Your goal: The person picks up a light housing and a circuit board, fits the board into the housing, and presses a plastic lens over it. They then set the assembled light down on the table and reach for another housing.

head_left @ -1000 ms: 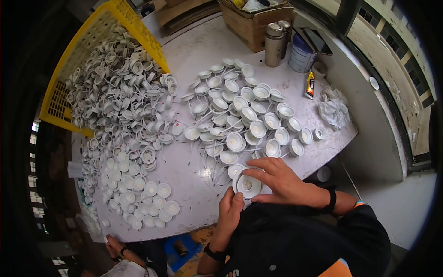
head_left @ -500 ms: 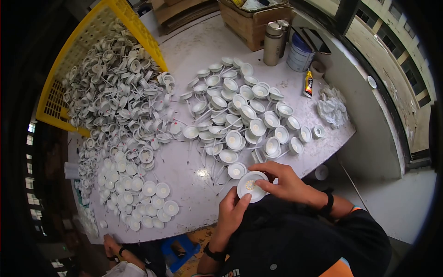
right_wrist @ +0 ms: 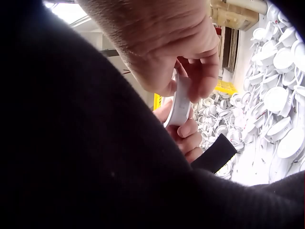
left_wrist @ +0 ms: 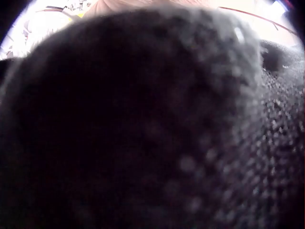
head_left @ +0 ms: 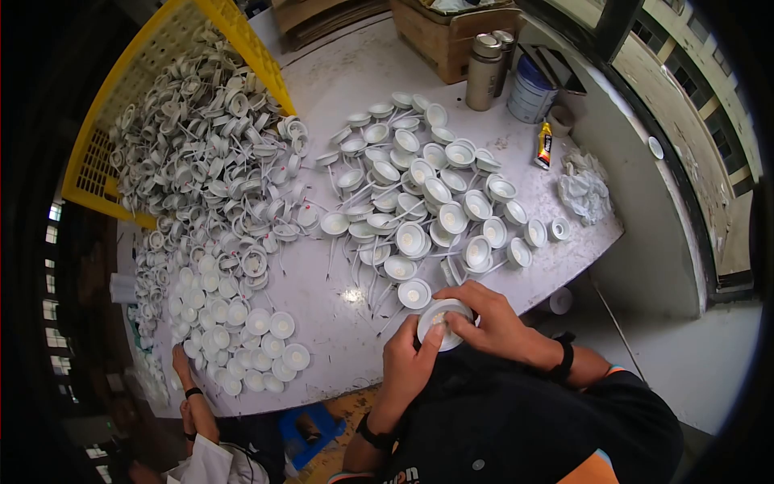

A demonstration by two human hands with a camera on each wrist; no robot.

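Close in front of the body, both hands hold one white round downlight, its LED face turned up in the head view. The left hand grips its near left side, with the thumb lying over the face. On the far right side the right hand grips the rim, its thumb reaching in across the face. The right wrist view shows the downlight edge-on between the right hand above and the left fingers below. Dark cloth fills most of the left wrist view.
Many wired downlights lie beyond the hands. More fill a yellow crate at left, above a heap of white round pieces. Bottles, a glue tube and crumpled plastic stand rightward. Another person's hand reaches in at lower left.
The right hand's spread fingers have closed round the downlight's rim. The left thumb has slid from the rim onto the face, and the downlight has tilted. The other person's arm has reached toward the heap.
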